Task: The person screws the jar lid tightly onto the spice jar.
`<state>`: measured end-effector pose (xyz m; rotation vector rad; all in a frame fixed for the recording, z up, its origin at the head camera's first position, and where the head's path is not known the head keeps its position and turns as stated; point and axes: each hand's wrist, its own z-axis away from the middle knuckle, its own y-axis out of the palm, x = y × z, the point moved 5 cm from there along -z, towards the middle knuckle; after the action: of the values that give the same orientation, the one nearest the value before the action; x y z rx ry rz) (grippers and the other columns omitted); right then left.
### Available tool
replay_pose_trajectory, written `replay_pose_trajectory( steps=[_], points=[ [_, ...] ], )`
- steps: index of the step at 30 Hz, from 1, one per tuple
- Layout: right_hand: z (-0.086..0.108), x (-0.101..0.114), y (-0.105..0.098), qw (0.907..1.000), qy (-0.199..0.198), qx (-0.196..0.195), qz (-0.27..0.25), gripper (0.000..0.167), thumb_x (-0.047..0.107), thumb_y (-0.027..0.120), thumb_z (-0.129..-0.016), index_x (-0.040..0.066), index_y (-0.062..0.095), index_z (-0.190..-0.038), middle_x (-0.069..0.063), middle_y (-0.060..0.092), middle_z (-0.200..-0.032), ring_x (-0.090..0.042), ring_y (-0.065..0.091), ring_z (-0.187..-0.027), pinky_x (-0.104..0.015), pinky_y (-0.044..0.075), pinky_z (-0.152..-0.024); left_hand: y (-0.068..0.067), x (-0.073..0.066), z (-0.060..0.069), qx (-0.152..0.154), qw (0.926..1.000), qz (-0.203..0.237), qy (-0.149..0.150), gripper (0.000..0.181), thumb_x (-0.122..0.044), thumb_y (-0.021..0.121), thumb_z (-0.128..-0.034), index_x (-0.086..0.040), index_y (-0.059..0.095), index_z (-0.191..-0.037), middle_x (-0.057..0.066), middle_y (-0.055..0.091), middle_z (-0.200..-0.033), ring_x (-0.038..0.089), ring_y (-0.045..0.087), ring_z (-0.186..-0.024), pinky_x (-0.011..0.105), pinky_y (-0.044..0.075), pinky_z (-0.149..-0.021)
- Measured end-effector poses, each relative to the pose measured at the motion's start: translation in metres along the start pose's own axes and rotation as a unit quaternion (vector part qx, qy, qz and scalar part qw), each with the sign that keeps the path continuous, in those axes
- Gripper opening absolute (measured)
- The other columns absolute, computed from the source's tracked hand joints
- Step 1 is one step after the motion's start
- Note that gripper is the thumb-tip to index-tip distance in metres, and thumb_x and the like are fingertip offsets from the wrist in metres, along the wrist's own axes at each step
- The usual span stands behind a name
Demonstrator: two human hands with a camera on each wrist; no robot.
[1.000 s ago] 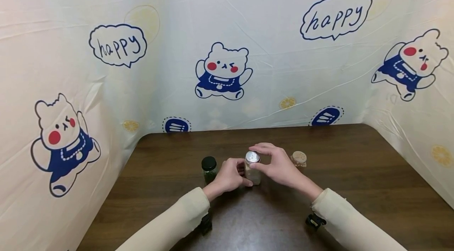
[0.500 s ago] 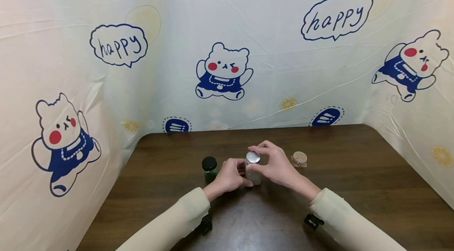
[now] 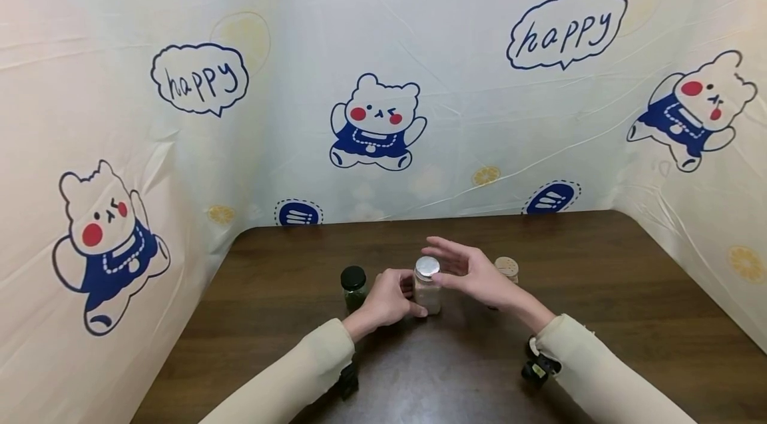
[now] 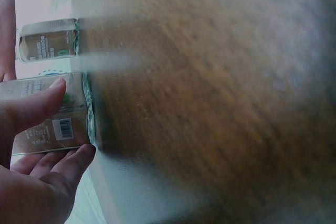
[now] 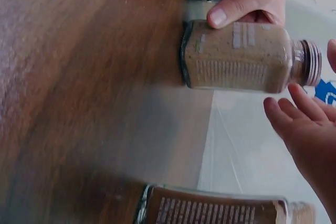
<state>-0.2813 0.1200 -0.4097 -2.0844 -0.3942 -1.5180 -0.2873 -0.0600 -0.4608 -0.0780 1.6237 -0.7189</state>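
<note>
- A square-sided, clear glass jar of tan powder [image 5: 239, 59], topped by a round, shiny silver lid [image 3: 427, 268], stands upright on a dark brown, wood-grain worktop [image 3: 240, 317], straight ahead of the person and between two bare hands; its long axis is vertical, lid uppermost.
- The left hand [image 3: 388, 297], the nearer of the two to the jar's body, grips it low down, thumb across one face and fingers curled round another.
- The right hand [image 3: 476, 274] is spread in a loose arch beside the lid, fingers lifted apart; whether the thumb tip grazes the metal is hard to tell from this angle.
- Just left of the left hand stands a clear glass jar with dark green contents and a round black lid [image 3: 354, 289].
- Beyond the right hand, partly masked by it, is a brown-filled glass jar with a pale, dotted cap [image 3: 507, 267].
- Counted: three jars, two hands, two cream sleeves [image 3: 287, 371], two black wrist devices [image 3: 535, 371].
- Behind hangs a pale cloth backdrop [image 3: 467, 31] printed with three whole bears [image 3: 376, 121] and two "happy" speech bubbles [image 3: 200, 78].
</note>
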Motion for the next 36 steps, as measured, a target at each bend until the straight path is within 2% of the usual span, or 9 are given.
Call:
replay_pose_trajectory(
  steps=[4, 9, 17, 21, 25, 30, 36],
  points=[
    [0.0013, 0.0008, -0.0033, 0.9996, -0.006, 0.022, -0.015, 0.064, 0.001, 0.068, -0.102, -0.005, 0.040, -0.159, -0.022, 0.047, -0.158, -0.040, 0.043, -0.146, -0.056, 0.039, -0.115, -0.0009, -0.0012, 0.0000, -0.001, 1.0000, -0.003, 0.004, 0.055, 0.001, 0.094, -0.0755, -0.005, 0.073, -0.126, 0.006, 0.076, -0.119, 0.023, 0.072, -0.112, 0.040, 0.059, -0.096],
    [0.0017, 0.0000, -0.0043, 0.9992, -0.007, 0.033, -0.019, 0.058, 0.000, 0.066, -0.102, -0.008, 0.044, -0.155, -0.023, 0.049, -0.156, -0.040, 0.045, -0.145, -0.058, 0.038, -0.114, -0.0009, -0.0006, 0.0001, 0.000, 1.0000, -0.004, 0.004, 0.056, 0.002, 0.094, -0.0757, -0.004, 0.073, -0.127, 0.008, 0.075, -0.120, 0.024, 0.072, -0.113, 0.040, 0.059, -0.096],
    [-0.0012, -0.0014, -0.0031, 0.9992, -0.008, 0.035, -0.019, 0.054, -0.001, 0.067, -0.102, -0.008, 0.049, -0.152, -0.023, 0.053, -0.153, -0.040, 0.049, -0.141, -0.038, 0.048, -0.111, 0.0001, -0.0001, 0.0005, 0.002, 1.0000, -0.003, 0.005, 0.055, 0.003, 0.094, -0.0755, -0.004, 0.073, -0.126, 0.007, 0.076, -0.119, 0.024, 0.072, -0.113, 0.039, 0.059, -0.096],
    [-0.0025, -0.0016, -0.0025, 0.9993, -0.005, 0.035, -0.013, 0.053, -0.001, 0.068, -0.101, -0.007, 0.051, -0.151, -0.022, 0.054, -0.152, -0.038, 0.052, -0.140, -0.033, 0.049, -0.109, 0.0003, -0.0006, 0.0008, 0.003, 1.0000, -0.004, 0.003, 0.055, 0.002, 0.094, -0.0761, -0.004, 0.073, -0.126, 0.007, 0.075, -0.119, 0.024, 0.071, -0.114, 0.040, 0.058, -0.097],
    [-0.0033, -0.0012, -0.0016, 0.9994, -0.005, 0.033, -0.003, 0.052, -0.002, 0.068, -0.101, -0.007, 0.052, -0.150, -0.021, 0.056, -0.151, -0.036, 0.054, -0.138, -0.035, 0.050, -0.108, 0.0003, -0.0012, 0.0012, 0.004, 1.0000, -0.007, 0.000, 0.054, 0.002, 0.093, -0.0766, -0.004, 0.073, -0.126, 0.007, 0.075, -0.119, 0.025, 0.071, -0.114, 0.042, 0.058, -0.098],
    [-0.0040, -0.0001, -0.0009, 0.9993, -0.015, 0.027, 0.021, 0.049, -0.002, 0.068, -0.100, -0.007, 0.056, -0.147, -0.021, 0.057, -0.150, -0.035, 0.052, -0.140, -0.044, 0.050, -0.108, 0.0002, -0.0011, 0.0012, 0.003, 1.0000, -0.007, -0.001, 0.055, 0.002, 0.093, -0.0767, -0.003, 0.072, -0.127, 0.009, 0.075, -0.120, 0.026, 0.071, -0.115, 0.044, 0.058, -0.098],
    [-0.0045, 0.0025, -0.0008, 0.9984, -0.026, 0.016, 0.048, 0.047, -0.001, 0.070, -0.100, -0.005, 0.059, -0.145, -0.018, 0.059, -0.149, -0.033, 0.047, -0.144, -0.036, 0.047, -0.110, -0.0002, -0.0021, 0.0018, 0.003, 1.0000, -0.007, 0.001, 0.056, 0.002, 0.093, -0.0768, -0.003, 0.071, -0.128, 0.009, 0.075, -0.121, 0.026, 0.071, -0.115, 0.042, 0.058, -0.098]
  ],
)
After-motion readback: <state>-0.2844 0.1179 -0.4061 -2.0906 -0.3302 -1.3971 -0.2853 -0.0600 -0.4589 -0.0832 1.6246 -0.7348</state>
